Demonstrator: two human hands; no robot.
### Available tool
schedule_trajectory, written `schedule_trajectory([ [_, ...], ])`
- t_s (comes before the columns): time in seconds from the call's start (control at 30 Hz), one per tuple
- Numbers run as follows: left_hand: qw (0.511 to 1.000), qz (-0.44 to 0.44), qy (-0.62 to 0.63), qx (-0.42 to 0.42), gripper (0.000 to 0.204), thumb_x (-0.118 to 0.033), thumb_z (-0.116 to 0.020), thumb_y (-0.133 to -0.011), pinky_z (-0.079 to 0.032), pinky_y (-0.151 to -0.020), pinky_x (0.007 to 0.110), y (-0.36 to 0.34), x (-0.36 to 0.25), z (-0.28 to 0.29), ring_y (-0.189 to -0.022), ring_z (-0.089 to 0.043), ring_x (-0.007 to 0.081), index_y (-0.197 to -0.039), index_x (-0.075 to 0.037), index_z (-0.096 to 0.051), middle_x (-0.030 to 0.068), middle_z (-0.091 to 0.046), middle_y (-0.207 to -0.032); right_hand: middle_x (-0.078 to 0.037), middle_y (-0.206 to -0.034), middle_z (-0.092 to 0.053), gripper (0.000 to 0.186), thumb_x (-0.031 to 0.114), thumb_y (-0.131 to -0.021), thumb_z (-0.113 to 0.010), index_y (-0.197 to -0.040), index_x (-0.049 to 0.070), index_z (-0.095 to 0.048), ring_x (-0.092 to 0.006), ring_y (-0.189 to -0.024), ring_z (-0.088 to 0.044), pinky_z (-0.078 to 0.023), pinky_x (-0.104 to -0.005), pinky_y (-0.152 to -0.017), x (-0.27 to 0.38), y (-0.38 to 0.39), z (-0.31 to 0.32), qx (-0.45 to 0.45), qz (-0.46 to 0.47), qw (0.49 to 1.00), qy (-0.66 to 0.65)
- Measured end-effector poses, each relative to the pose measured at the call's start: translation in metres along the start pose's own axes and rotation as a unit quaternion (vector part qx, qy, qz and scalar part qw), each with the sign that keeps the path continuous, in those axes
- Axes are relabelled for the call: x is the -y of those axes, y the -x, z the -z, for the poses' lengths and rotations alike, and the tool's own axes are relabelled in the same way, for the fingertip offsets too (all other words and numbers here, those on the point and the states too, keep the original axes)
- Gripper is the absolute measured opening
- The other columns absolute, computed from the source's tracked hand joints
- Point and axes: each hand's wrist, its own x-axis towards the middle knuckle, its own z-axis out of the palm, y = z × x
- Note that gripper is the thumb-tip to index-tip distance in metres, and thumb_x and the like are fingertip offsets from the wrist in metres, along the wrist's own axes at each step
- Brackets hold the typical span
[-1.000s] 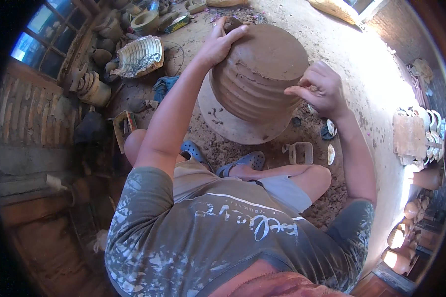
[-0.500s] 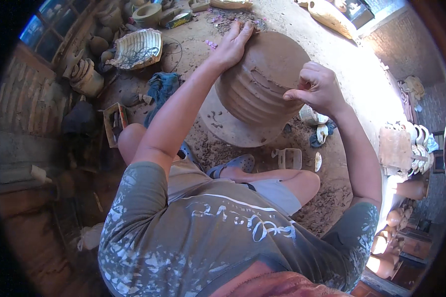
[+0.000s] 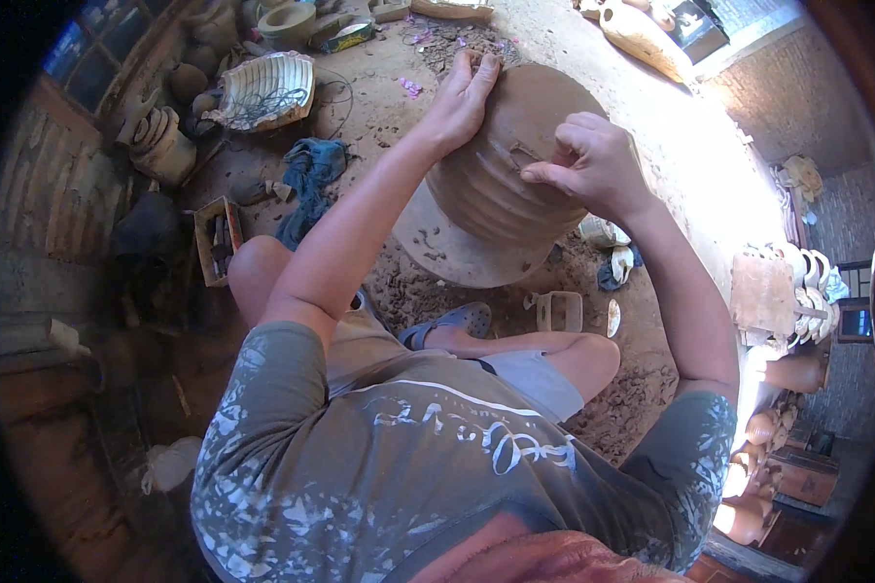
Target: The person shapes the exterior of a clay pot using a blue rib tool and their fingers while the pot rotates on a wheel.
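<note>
Hands half-curled, grips unclear, we've shifted our right hand [image 3: 595,167] inward, bringing work nearer our left hand [image 3: 463,109] on the pot [image 3: 496,180].

We're looking steeply down from the person's head, the fisheye facing forward over the shirt [image 3: 447,466], which is filling the near foreground; the clay vessel [image 3: 501,189] is sitting farther out, above centre, while the rim is curving the window [image 3: 119,53] at upper left.
</note>
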Motion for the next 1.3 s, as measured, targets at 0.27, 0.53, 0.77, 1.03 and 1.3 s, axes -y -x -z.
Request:
schedule_trajectory([
  [0.27, 1.0, -0.003, -0.018, -0.024, 0.066, -0.061, -0.034, -0.114, -0.04, -0.115, 0.041, 0.011, -0.008, -0.001, -0.129, -0.057, 0.032, -0.142, -0.004, -0.051, 0.0177, -0.063, -0.137, -0.011, -0.076, -0.064, 0.051, 0.045, -0.071, -0.094, -0.071, 0.005, -0.062, -0.03, -0.075, -0.066, -0.053, -0.042, -0.068, 0.009, -0.024, -0.005, 0.053, -0.071, 0.996, 0.031],
  [0.53, 0.988, 0.054, 0.138, -0.053, 0.059, -0.056, -0.039, -0.115, -0.049, -0.104, 0.038, 0.004, 0.011, 0.002, -0.117, -0.063, 0.023, -0.133, -0.005, -0.061, 0.011, -0.068, -0.127, -0.013, -0.094, -0.071, 0.046, 0.043, -0.073, -0.091, -0.09, 0.007, -0.067, -0.0337, -0.094, -0.071, -0.057, -0.0464, -0.084, 0.011, -0.071, -0.022, 0.055, -0.071, 0.992, 0.091],
  [0.77, 0.968, 0.021, 0.233, -0.088, 0.056, -0.052, -0.041, -0.115, -0.05, -0.108, 0.044, 0.024, 0.003, 0.031, -0.125, -0.064, 0.024, -0.135, -0.002, -0.056, 0.0138, -0.069, -0.133, -0.011, -0.099, -0.077, 0.021, 0.027, -0.098, -0.071, -0.107, 0.01, -0.079, -0.0324, -0.092, -0.074, -0.06, -0.0418, -0.08, 0.005, -0.073, -0.032, -0.118, -0.05, 0.991, 0.034],
  [1.03, 0.994, -0.038, 0.068, -0.079, 0.051, -0.049, -0.044, -0.115, -0.043, -0.106, 0.037, 0.057, 0.015, 0.027, -0.118, -0.053, 0.0189, -0.131, -0.001, -0.053, 0.01, -0.06, -0.124, -0.017, -0.094, -0.077, 0.016, 0.011, -0.094, -0.074, -0.105, -0.001, -0.078, -0.0295, -0.08, -0.075, -0.059, -0.0377, -0.075, 0.011, 0.006, 0.011, -0.099, -0.127, 0.985, -0.062],
  [1.3, 0.988, -0.056, 0.06, -0.131, 0.052, -0.045, -0.047, -0.115, -0.046, -0.104, 0.042, 0.028, 0.056, -0.011, -0.117, -0.06, 0.0308, -0.135, 0.003, -0.049, 0.0213, -0.063, -0.124, -0.014, -0.089, -0.072, 0.018, 0.005, -0.092, -0.077, -0.109, 0.001, -0.076, -0.0317, -0.082, -0.07, -0.056, -0.038, -0.072, 0.038, 0.056, 0.012, -0.044, -0.021, 0.999, -0.012],
])
